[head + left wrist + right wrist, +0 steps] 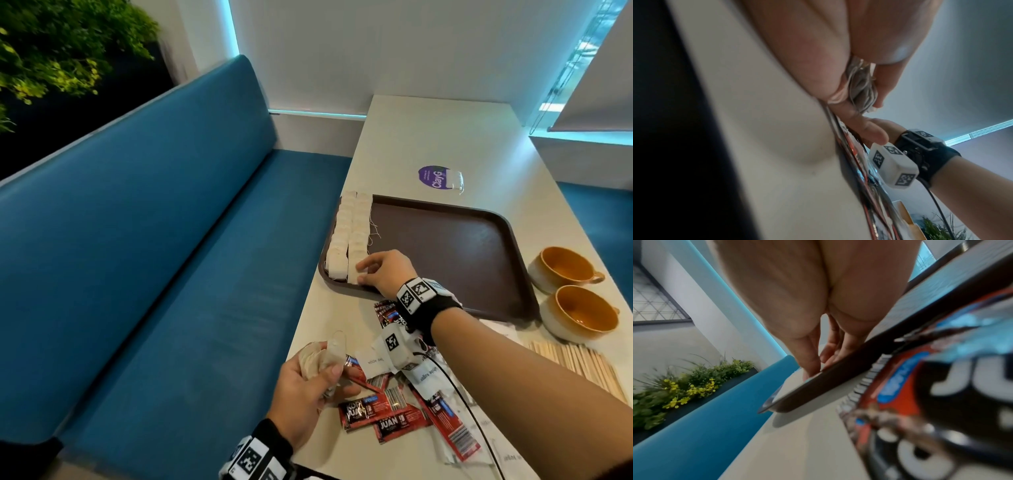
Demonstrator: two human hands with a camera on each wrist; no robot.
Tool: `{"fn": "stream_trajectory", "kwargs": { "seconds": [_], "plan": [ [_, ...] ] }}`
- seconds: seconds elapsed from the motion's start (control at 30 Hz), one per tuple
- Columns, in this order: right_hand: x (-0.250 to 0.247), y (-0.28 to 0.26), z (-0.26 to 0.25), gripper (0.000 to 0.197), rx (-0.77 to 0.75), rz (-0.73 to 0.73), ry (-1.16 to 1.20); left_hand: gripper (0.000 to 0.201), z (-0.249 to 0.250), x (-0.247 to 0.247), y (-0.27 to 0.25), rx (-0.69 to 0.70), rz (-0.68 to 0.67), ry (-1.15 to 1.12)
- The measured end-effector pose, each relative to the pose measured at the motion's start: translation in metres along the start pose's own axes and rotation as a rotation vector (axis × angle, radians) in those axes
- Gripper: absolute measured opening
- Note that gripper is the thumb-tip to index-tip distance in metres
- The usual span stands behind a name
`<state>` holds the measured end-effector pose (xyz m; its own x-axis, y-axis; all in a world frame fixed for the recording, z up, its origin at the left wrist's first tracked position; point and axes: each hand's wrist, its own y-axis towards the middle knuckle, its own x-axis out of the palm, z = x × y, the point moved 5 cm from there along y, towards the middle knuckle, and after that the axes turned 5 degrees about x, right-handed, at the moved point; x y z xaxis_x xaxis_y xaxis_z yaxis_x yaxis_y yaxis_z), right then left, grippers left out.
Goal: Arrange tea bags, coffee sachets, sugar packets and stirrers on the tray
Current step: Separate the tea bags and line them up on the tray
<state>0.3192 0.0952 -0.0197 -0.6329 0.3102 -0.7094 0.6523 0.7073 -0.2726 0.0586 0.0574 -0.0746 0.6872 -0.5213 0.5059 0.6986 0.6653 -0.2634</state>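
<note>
Two rows of tea bags (349, 236) are laid along the tray (445, 253) left edge. A bag is pinched at the near end by the right hand (383, 274); spare bags (313, 358) are clutched in the left hand (305, 387). Sachets (394, 411), sugar packets (424, 371) and stirrers (579, 366) are left on the tabletop (445, 137).

We set our right hand (383, 272) on the tea bags (347, 236) lining the tray (462, 246) at centre frame; our left hand (308, 383) grips more lower down.
</note>
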Motion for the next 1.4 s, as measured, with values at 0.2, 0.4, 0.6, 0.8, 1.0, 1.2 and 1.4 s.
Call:
{"fn": "stream_trajectory", "kwargs": {
  "seconds": [0.2,0.4,0.6,0.8,1.0,1.2,1.4],
  "plan": [
    [-0.007,0.008,-0.002,0.022,0.028,0.129,0.058,0.037,-0.001,0.0,-0.001,-0.009,-0.011,-0.008],
    [0.001,0.013,-0.002,0.028,0.132,0.064,-0.009,0.04,0.0,0.001,-0.001,-0.009,-0.007,-0.013],
    [0.0,0.019,-0.012,0.015,0.192,0.059,-0.003,0.048,0.005,0.007,-0.003,-0.004,-0.008,-0.039],
    [0.0,0.028,-0.025,0.017,0.234,0.03,-0.078,0.053,0.005,0.006,-0.003,-0.011,-0.015,-0.055],
    [-0.003,0.033,-0.023,0.019,0.252,0.014,-0.033,0.048,0.006,0.007,-0.004,-0.002,-0.017,-0.052],
    [-0.019,0.0,-0.01,0.031,0.17,0.048,0.118,0.042,0.004,0.003,-0.003,0.006,0.011,-0.016],
    [-0.009,-0.101,-0.007,0.025,0.039,-0.146,0.337,0.038,0.004,0.003,-0.003,0.039,0.065,0.068]
  ]
}}
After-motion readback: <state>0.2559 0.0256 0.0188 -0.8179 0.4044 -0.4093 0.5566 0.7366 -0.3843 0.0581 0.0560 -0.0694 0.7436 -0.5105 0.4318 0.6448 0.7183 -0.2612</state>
